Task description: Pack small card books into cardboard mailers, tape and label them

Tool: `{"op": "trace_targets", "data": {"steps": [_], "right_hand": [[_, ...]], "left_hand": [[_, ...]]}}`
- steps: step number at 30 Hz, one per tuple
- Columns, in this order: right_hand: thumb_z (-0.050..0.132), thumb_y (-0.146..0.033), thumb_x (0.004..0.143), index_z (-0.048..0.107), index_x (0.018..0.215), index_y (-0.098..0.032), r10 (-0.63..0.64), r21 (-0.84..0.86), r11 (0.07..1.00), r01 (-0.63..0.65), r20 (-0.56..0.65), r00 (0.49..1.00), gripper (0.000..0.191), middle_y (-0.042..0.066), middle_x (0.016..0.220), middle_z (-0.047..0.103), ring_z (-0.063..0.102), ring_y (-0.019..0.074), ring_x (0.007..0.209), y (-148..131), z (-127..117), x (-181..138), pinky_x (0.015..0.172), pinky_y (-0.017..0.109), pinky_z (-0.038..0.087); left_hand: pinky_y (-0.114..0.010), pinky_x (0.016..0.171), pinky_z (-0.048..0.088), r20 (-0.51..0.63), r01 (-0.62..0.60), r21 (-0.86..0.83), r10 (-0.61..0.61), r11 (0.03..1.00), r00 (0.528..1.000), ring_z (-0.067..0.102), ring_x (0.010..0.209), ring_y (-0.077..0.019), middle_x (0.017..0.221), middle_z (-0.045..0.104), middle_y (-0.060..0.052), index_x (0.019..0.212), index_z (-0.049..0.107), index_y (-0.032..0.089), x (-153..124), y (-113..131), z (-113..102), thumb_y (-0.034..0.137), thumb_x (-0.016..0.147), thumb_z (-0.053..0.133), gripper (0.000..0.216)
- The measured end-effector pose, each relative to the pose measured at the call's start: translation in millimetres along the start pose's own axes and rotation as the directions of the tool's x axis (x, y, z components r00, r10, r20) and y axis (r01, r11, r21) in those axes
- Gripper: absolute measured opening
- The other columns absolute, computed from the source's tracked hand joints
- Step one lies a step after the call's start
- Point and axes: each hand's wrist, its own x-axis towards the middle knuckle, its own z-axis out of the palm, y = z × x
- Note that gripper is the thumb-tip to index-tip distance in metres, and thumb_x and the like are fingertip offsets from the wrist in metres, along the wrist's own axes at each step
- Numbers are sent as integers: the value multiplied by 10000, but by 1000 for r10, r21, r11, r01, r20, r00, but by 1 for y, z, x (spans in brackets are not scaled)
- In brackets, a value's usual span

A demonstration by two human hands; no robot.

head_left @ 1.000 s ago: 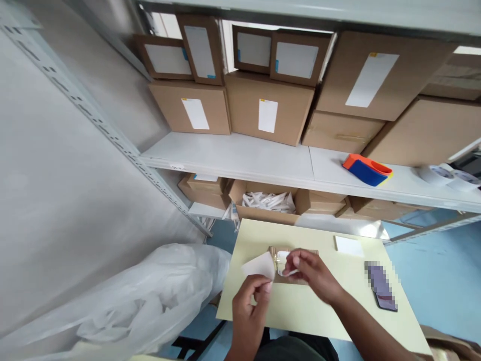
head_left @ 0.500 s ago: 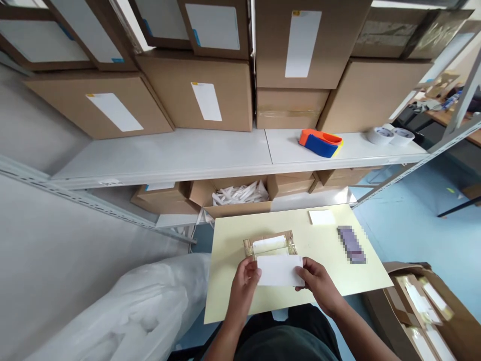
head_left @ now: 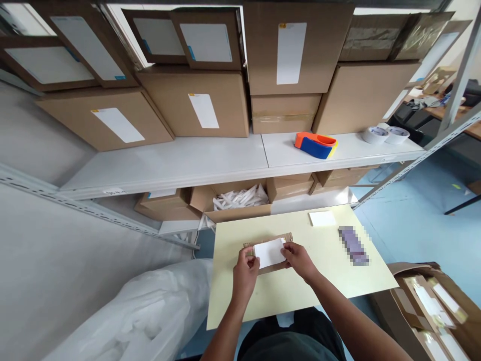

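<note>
A blank white label (head_left: 269,252) is stretched between my two hands, over a small brown cardboard package (head_left: 276,268) with tape at its ends. My left hand (head_left: 246,271) pinches the label's left edge between thumb and fingers. At the opposite edge, my right hand (head_left: 298,258) grips the corner the same way. The package lies flat on the pale yellow table (head_left: 319,281), and most of its top is covered by the label. Whether the label touches the package I cannot tell.
A white stack of paper (head_left: 322,218) and a blurred-out purple object (head_left: 353,245) lie on the table's right. An open carton (head_left: 432,301) of labelled packages stands at the right. White plastic sacking (head_left: 150,311) bulges at the left. The shelf (head_left: 188,160) ahead holds cartons and tape rolls (head_left: 376,134).
Both hands have moved the label slightly away from my body, over the package. It now sits tilted, its right end farther away. My view has shifted slightly upward.
</note>
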Motion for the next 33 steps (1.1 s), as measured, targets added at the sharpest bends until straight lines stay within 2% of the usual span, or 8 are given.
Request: {"op": "trace_targets", "data": {"steps": [7, 12, 16, 18, 20, 25, 30, 33], "right_hand": [[591, -452, 812, 707, 792, -194, -48, -99, 994, 50, 18, 999, 283, -7, 653, 638, 642, 181, 661, 16, 3, 7, 635, 305, 548], [554, -351, 851, 710, 1104, -213, -137, -305, 946, 109, -72, 988, 327, 40, 852, 728, 699, 219, 780, 19, -4, -1, 725, 343, 568], [512, -264, 894, 621, 1310, -213, -414, -558, 784, 274, -141, 899, 432, 138, 1232, 681, 669, 283, 1094, 9, 3, -17, 920, 429, 560], [487, -278, 938, 587, 1358, -194, -541, -584, 698, 415, -49, 840, 440, 158, 1340, 631, 600, 291, 1238, 2, 16, -22, 1026, 457, 522], [500, -330, 965, 543, 1412, -177, -593, -559, 636, 531, 86, 800, 475, 163, 1430, 580, 530, 284, 1341, -1, 33, -23, 1116, 471, 463], [508, -430, 980, 464, 1498, -139, -512, -632, 529, 566, 295, 807, 596, 167, 1577, 435, 335, 348, 1494, 19, 60, -12, 1199, 569, 328], [489, -498, 988, 296, 1590, -180, -515, -745, 417, 520, 278, 811, 708, 135, 1633, 316, 274, 328, 1524, 53, 38, -7, 1231, 545, 266], [479, -512, 988, 267, 1596, -175, -483, -818, 369, 441, 237, 843, 726, 132, 1647, 273, 242, 332, 1535, 68, 19, -8, 1243, 595, 174]], "left_hand": [[-331, 737, 540, 11, -31, 59, 31, 998, 999, 747, 806, -242, 907, 780, -67, 1120, 607, 219, 3, -5, 3, 317, 788, 631, 347], [-335, 762, 539, 44, -120, 230, 113, 966, 993, 742, 835, -247, 945, 776, -65, 1148, 624, 240, 2, -10, -5, 309, 852, 600, 305], [-445, 992, 495, 32, -394, 471, 431, 789, 902, 660, 1132, -312, 1191, 711, -149, 1230, 637, 214, -2, -9, -3, 294, 907, 541, 346], [-484, 1109, 423, 81, -501, 484, 534, 717, 842, 569, 1284, -320, 1318, 649, -162, 1290, 616, 193, -4, -10, 9, 265, 928, 499, 388], [-477, 1155, 396, 162, -559, 438, 549, 704, 820, 518, 1350, -304, 1401, 604, -143, 1361, 574, 199, -7, -15, 26, 241, 936, 469, 441], [-499, 1198, 345, 237, -550, 438, 499, 711, 833, 437, 1425, -326, 1496, 536, -128, 1442, 529, 230, -8, -37, 58, 247, 904, 493, 539], [-477, 1242, 273, 357, -653, 609, 580, 450, 732, 366, 1482, -291, 1561, 471, -110, 1530, 430, 201, -2, -51, 52, 227, 900, 501, 635], [-550, 1231, 249, 351, -632, 685, 597, 362, 722, 335, 1493, -336, 1584, 415, -172, 1546, 388, 131, 0, -57, 38, 322, 926, 511, 661]]}}
